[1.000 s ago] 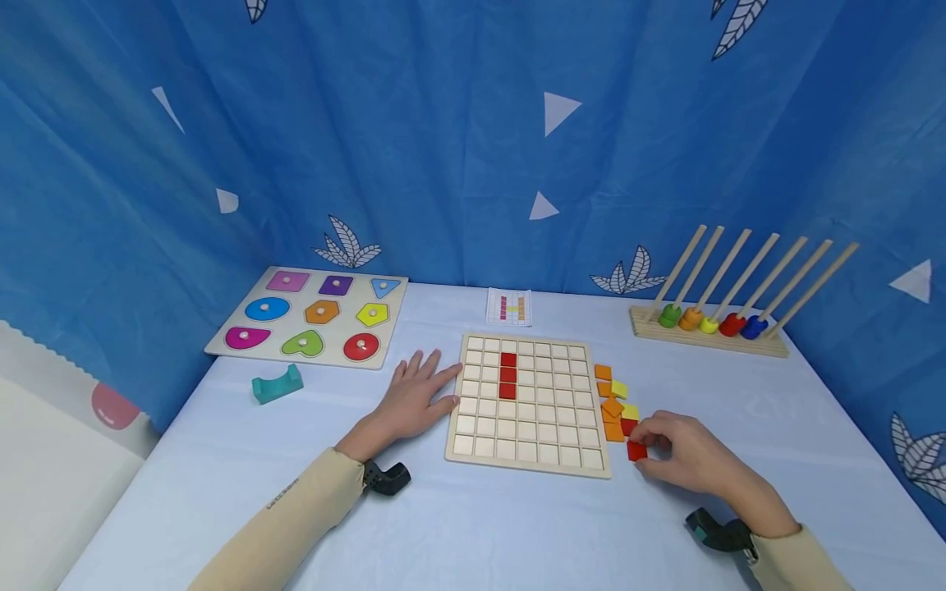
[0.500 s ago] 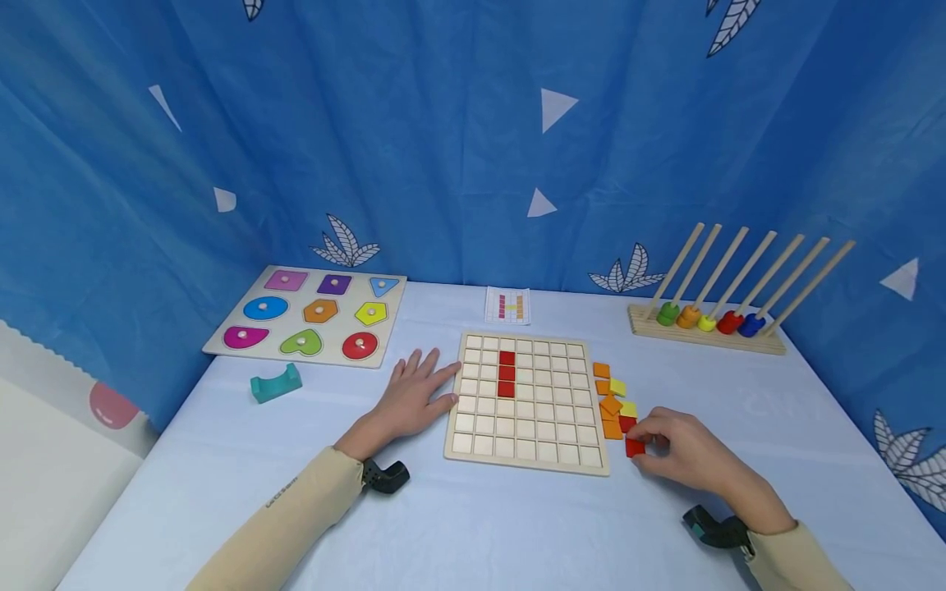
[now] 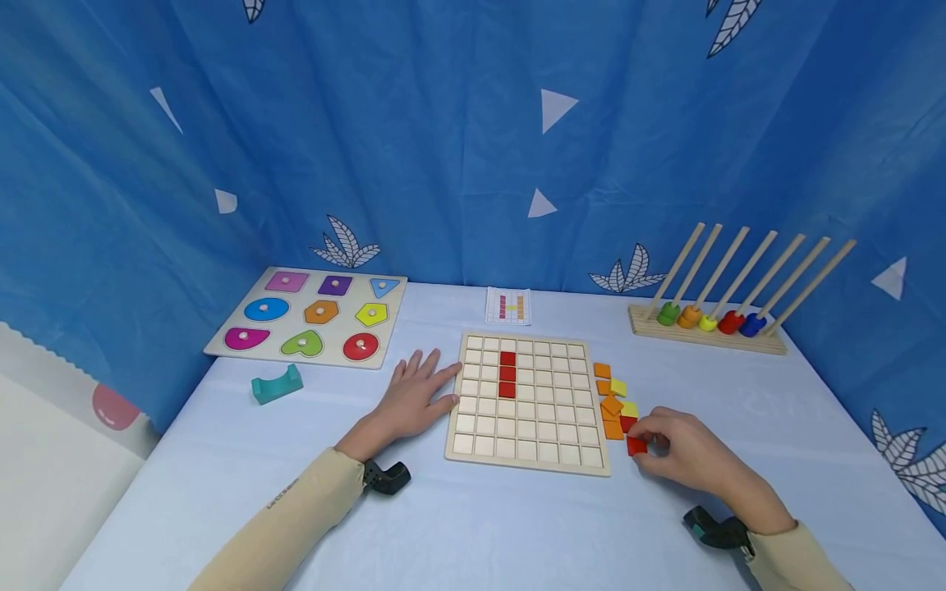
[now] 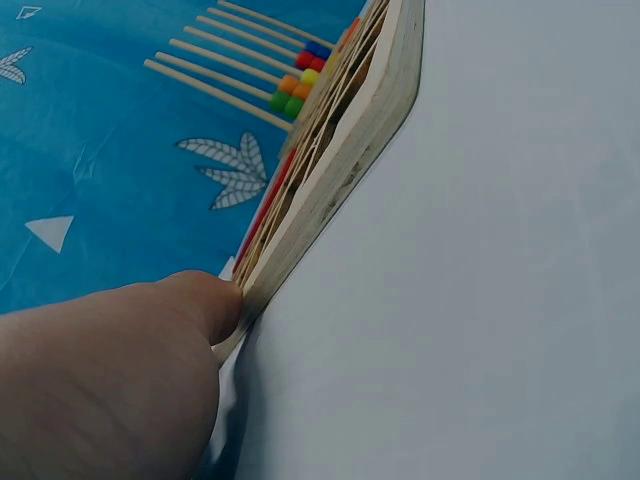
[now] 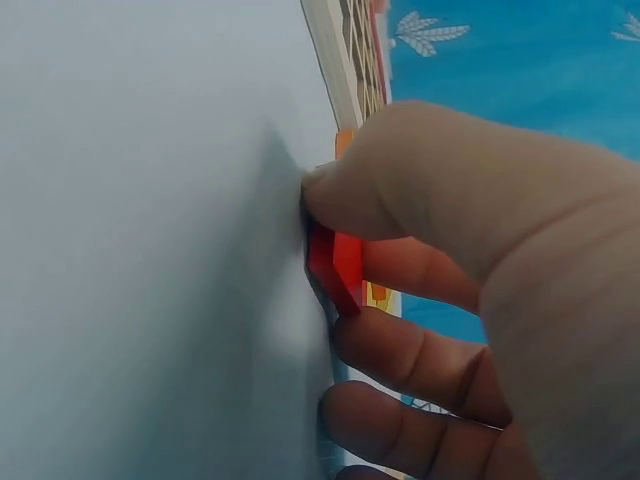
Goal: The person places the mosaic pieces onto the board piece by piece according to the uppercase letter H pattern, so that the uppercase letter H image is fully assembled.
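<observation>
A wooden grid board lies flat in the middle of the head view, with three red square tiles one below another in its third column. Spread flat on the cloth, my left hand touches the board's left edge with thumb and forefinger; the thumb shows against that edge in the left wrist view. To the right of the board, my right hand pinches a red tile between thumb and fingers, low over the table. Beside it lie orange tiles, yellow tiles and another red tile.
A pattern card lies behind the board. The shape puzzle sits at the back left, with a teal curved block in front of it. At the back right stands a peg rack with coloured beads. A blue curtain hangs behind.
Both hands stay almost where they were. The red tile at my right fingertips looks slightly turned; the view itself has shifted a little.
</observation>
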{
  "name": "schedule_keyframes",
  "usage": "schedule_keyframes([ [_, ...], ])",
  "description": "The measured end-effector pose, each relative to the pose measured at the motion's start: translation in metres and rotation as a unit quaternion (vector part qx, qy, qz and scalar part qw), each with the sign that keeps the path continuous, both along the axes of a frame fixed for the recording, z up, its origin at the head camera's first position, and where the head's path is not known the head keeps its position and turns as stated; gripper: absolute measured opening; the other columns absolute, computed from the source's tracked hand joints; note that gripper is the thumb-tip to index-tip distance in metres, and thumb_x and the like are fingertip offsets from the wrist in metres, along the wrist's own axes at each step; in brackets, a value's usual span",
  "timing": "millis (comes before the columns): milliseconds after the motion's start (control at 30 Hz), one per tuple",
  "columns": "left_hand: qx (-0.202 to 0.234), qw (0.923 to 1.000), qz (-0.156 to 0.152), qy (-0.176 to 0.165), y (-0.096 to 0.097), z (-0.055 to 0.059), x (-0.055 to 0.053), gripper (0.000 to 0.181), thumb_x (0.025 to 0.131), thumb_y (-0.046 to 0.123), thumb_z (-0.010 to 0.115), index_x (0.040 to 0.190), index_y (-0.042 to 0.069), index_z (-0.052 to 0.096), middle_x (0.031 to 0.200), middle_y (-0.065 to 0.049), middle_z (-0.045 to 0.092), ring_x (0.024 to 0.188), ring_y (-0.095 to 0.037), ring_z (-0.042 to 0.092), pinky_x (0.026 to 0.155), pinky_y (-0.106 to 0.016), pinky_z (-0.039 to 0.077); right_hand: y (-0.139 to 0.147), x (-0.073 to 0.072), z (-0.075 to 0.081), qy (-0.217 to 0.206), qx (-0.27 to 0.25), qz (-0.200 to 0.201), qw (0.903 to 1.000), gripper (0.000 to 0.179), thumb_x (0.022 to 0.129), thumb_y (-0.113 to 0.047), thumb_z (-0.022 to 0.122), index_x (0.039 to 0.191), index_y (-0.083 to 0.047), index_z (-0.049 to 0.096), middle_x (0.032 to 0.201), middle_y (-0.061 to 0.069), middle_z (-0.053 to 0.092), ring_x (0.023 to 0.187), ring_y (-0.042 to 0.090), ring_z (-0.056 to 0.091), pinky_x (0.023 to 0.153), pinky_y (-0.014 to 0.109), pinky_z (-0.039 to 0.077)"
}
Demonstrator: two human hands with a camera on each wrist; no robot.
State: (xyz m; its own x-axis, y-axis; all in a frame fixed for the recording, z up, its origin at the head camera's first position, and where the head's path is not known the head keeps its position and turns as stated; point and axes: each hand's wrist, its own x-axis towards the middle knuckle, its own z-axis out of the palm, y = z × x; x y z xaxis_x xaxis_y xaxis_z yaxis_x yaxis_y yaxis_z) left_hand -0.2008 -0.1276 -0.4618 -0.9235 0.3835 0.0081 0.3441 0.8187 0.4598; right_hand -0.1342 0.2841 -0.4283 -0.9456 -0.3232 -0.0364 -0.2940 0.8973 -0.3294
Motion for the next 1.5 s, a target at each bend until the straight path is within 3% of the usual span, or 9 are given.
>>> schedule_keyframes([
  [1067, -0.007, 1.0, 0.003, 0.003, -0.001, -0.004, -0.001, 0.061, 0.1, 0.043, 0.056, 0.157, 0.023, 0.043, 0.169, -0.019, 0.024, 0.158, -0.048, 0.01, 0.124, -0.069, 0.009, -0.004, -0.001, 0.001, 0.027, 0.003, 0.02, 0.9994, 0.03, 0.077, -0.02, 0.085, 0.106, -0.014, 0.078, 0.077, -0.011, 0.055, 0.07, 0.003, 0.045, 0.06, 0.019, 0.041],
  [1500, -0.008, 0.9999, 0.005, 0.007, 0.0, -0.004, -0.002, 0.061, 0.1, 0.043, 0.056, 0.156, 0.023, 0.043, 0.169, -0.019, 0.025, 0.158, -0.048, 0.01, 0.124, -0.069, 0.009, -0.028, -0.018, 0.011, 0.071, -0.014, 0.088, 0.9934, 0.023, 0.082, -0.018, 0.083, 0.103, -0.014, 0.078, 0.073, -0.012, 0.052, 0.068, 0.002, 0.045, 0.058, 0.018, 0.04],
])
